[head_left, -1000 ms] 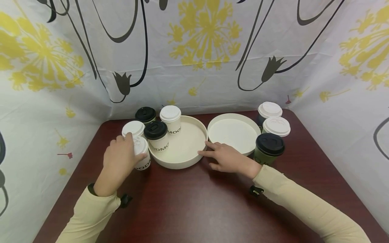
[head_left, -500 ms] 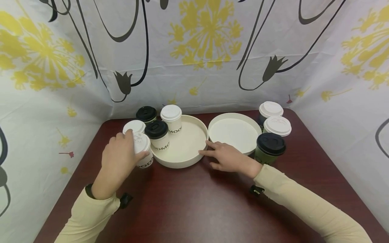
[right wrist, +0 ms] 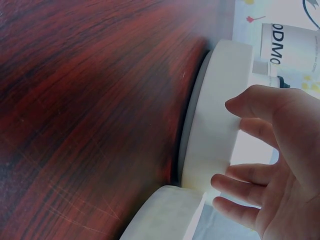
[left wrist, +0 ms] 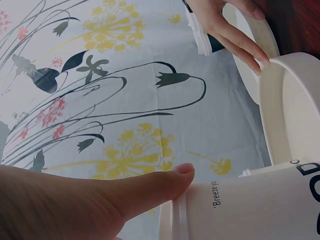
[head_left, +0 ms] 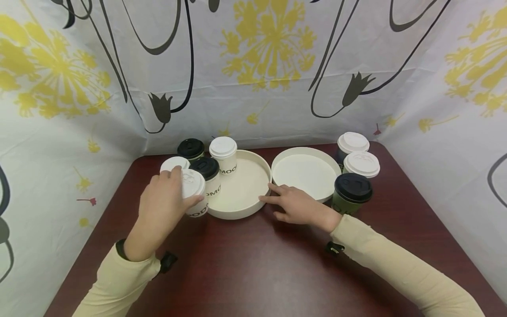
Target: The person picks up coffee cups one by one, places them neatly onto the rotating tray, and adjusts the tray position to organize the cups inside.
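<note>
Two cups stand inside a cream tray: a white-lidded one at eleven o'clock, a black-lidded one at nine. By its eight o'clock edge, the left hand has its fingers round another white-lidded cup. The right hand, fingers spread, touches the rim at four.

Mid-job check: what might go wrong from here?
The held cup might knock the black-lidded cup close beside it. The left fingers grip the cup near its lid, which could loosen. The right fingers touch the rim of the left tray; pressing there might shift it.
</note>
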`<state>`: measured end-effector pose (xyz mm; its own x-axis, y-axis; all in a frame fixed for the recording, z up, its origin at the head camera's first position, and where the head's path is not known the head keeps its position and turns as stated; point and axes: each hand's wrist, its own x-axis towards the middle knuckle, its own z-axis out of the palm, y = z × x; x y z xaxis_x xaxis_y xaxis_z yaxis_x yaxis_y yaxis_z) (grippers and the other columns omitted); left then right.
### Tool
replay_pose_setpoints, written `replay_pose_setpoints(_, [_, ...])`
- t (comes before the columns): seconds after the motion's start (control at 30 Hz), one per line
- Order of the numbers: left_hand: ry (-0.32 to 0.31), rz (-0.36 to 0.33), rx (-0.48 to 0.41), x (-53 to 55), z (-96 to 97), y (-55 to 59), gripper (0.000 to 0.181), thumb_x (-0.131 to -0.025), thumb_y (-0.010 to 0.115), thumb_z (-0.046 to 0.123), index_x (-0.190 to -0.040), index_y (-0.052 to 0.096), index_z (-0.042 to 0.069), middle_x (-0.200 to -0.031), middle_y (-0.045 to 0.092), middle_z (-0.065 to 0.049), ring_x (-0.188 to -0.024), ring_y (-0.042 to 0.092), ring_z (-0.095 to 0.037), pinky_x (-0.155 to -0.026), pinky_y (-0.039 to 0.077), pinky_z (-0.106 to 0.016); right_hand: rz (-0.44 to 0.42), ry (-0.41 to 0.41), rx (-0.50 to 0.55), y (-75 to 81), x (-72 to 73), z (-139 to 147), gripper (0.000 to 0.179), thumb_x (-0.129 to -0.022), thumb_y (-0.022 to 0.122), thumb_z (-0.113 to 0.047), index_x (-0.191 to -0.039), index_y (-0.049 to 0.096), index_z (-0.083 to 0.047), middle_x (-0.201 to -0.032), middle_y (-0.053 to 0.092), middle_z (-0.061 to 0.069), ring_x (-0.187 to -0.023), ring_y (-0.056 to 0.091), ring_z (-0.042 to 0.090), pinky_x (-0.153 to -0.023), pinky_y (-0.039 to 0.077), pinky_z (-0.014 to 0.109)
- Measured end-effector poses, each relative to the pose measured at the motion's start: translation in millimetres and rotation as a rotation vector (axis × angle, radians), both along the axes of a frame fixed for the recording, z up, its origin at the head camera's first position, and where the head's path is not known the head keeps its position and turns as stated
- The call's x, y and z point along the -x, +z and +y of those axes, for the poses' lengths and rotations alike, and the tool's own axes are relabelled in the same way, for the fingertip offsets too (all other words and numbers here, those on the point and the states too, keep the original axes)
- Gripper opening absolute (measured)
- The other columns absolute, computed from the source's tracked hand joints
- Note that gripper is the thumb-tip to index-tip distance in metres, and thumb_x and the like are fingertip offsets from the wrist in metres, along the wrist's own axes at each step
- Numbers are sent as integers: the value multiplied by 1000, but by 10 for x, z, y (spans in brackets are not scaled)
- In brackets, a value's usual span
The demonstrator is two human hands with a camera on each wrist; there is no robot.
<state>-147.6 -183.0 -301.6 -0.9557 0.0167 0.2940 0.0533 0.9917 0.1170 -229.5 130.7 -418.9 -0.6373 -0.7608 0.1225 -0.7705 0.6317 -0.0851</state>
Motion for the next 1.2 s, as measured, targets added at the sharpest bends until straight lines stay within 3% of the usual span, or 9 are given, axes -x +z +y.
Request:
replay_pose_setpoints(0.33, [-45,3,-3,19,77,-26,88,-71,86,44,-133,51,-7,-114,64,-31,-99,62,-49,-78,53,-60,8,5,-1,-4,-1,-3,55,-88,69,-25,-142,55,-27,-149,47,24,-120,61,35,-96,52,49])
replay_pose_setpoints(0.87, [-136,65,5,62,168,-97,80,-71,87,43,-125,54,-5,-109,66,-26,-93,63,-42,-74,54,-55,26,11,-3,8,-15,-10,56,-88,70,-24,-141,56,-26,-147,48,26,-121,61,37,-95,52,50])
replay_pose_setpoints(1.2, [-161,83,13,98,198,-115,80,-70,87,43,-124,55,-6,-105,66,-25,-92,62,-40,-72,55,-52,17,6,0,4,-5,-4,56,-88,70,-24,-142,55,-27,-148,48,25,-121,62,37,-95,53,50])
